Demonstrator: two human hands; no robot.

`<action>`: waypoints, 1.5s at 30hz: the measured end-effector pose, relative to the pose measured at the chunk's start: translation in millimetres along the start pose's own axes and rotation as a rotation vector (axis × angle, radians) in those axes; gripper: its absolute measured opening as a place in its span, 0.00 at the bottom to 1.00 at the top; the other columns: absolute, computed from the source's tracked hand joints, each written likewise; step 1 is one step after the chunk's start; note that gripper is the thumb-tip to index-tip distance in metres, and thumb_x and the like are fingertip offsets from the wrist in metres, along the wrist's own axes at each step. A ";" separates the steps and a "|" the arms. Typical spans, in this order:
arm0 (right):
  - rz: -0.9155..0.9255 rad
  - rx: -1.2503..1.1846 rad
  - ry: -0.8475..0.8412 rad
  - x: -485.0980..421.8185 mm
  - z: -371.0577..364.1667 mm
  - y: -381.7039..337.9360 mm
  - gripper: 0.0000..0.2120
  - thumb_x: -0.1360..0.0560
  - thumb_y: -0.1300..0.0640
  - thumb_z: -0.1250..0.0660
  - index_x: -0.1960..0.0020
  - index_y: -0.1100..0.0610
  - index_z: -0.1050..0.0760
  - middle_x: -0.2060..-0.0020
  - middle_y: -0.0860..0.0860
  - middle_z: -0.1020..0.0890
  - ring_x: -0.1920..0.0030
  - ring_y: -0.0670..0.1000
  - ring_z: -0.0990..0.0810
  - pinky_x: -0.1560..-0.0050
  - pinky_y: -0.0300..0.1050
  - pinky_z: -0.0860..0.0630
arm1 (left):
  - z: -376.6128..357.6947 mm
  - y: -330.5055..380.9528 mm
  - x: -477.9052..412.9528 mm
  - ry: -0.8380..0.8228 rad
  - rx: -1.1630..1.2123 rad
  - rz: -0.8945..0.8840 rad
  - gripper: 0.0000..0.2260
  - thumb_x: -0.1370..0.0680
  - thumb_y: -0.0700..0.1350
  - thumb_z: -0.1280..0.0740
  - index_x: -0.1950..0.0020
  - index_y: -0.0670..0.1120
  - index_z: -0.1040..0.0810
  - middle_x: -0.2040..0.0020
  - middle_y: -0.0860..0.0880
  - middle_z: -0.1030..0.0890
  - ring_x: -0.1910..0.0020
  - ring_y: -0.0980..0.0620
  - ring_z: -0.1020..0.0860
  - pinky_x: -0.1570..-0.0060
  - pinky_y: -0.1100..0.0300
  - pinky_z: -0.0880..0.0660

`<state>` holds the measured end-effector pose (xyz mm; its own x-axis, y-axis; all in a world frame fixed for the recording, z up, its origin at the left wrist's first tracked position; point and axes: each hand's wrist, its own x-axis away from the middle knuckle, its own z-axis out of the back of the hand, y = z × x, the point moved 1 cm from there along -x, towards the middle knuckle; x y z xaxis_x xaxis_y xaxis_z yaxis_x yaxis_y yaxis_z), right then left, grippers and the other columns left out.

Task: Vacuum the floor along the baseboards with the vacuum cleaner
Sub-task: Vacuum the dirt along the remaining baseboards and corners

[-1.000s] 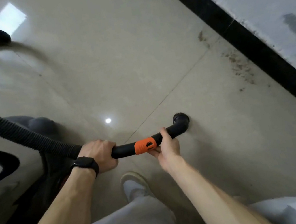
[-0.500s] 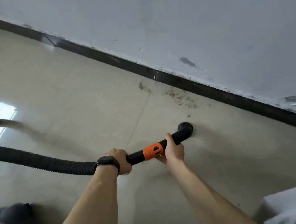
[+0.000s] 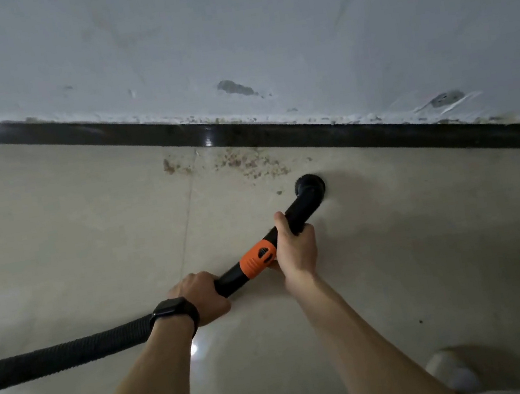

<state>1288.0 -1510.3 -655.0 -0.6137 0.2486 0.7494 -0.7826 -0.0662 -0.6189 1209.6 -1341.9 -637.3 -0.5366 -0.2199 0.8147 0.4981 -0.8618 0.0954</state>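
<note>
I hold a black vacuum wand with an orange collar (image 3: 257, 258). My left hand (image 3: 199, 298), a black watch on its wrist, grips the wand's rear end where the ribbed black hose (image 3: 63, 357) joins. My right hand (image 3: 294, 245) grips the wand just ahead of the collar. The round nozzle end (image 3: 309, 186) points down at the beige tiled floor (image 3: 73, 241). Brown crumbs of dirt (image 3: 250, 163) lie just left of the nozzle, against the black baseboard (image 3: 377, 133).
A scuffed pale wall (image 3: 227, 33) rises above the baseboard, which runs across the view from upper left to right. A tile joint (image 3: 188, 221) runs toward me. My light shoe (image 3: 453, 373) shows at the bottom right. The hose trails off to the left edge.
The view has swung round to face the wall squarely. The nozzle has moved closer to the baseboard and the dirt. Both hands keep their grip on the wand.
</note>
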 end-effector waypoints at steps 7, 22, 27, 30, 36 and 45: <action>-0.015 -0.115 0.139 -16.6 44.0 -17.6 0.19 0.21 0.44 0.31 0.41 0.58 0.28 0.57 0.49 0.20 0.60 0.47 0.20 0.57 0.46 0.22 | 8.5 49.9 -11.9 0.049 -0.033 -0.142 0.05 0.33 0.49 0.30 0.60 0.53 0.23 0.63 0.51 0.19 0.64 0.51 0.20 0.62 0.58 0.21; -0.010 -0.151 0.343 -50.0 178.4 -35.4 0.21 0.21 0.43 0.30 0.41 0.59 0.27 0.58 0.53 0.21 0.58 0.50 0.20 0.40 0.56 0.19 | -31.3 169.1 8.7 0.132 -0.002 -0.505 0.08 0.25 0.55 0.33 0.50 0.55 0.28 0.55 0.50 0.23 0.56 0.47 0.23 0.58 0.56 0.26; -0.015 -0.174 0.316 -43.8 203.9 -46.3 0.18 0.20 0.45 0.30 0.43 0.58 0.30 0.59 0.52 0.23 0.61 0.48 0.23 0.63 0.44 0.24 | -30.6 183.1 15.6 0.156 -0.030 -0.573 0.12 0.24 0.59 0.33 0.49 0.54 0.28 0.55 0.51 0.22 0.56 0.47 0.21 0.56 0.55 0.23; -0.033 -0.158 0.303 -44.1 209.4 -44.4 0.19 0.19 0.43 0.32 0.42 0.59 0.30 0.59 0.53 0.23 0.61 0.48 0.23 0.64 0.43 0.26 | -33.0 188.6 22.9 0.136 -0.048 -0.572 0.11 0.25 0.58 0.32 0.48 0.54 0.27 0.55 0.50 0.22 0.56 0.47 0.21 0.57 0.55 0.23; -0.039 -0.148 0.205 -35.1 155.8 -27.9 0.19 0.19 0.44 0.33 0.40 0.59 0.29 0.56 0.54 0.21 0.59 0.50 0.20 0.65 0.46 0.22 | -27.5 141.8 22.7 0.118 -0.085 -0.464 0.09 0.27 0.55 0.31 0.51 0.56 0.27 0.57 0.52 0.23 0.57 0.49 0.21 0.59 0.58 0.25; -0.044 -0.163 -0.062 -3.1 56.7 -15.8 0.19 0.19 0.47 0.32 0.37 0.60 0.27 0.50 0.57 0.17 0.53 0.55 0.15 0.64 0.52 0.15 | -3.2 38.8 16.5 0.176 -0.027 -0.198 0.05 0.28 0.50 0.31 0.55 0.56 0.26 0.61 0.53 0.23 0.62 0.52 0.22 0.65 0.60 0.28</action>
<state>1296.3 -1564.8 -634.2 -0.5885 0.1872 0.7865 -0.7846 0.1024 -0.6115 1217.9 -1380.5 -622.0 -0.7330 -0.1193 0.6696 0.3546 -0.9072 0.2265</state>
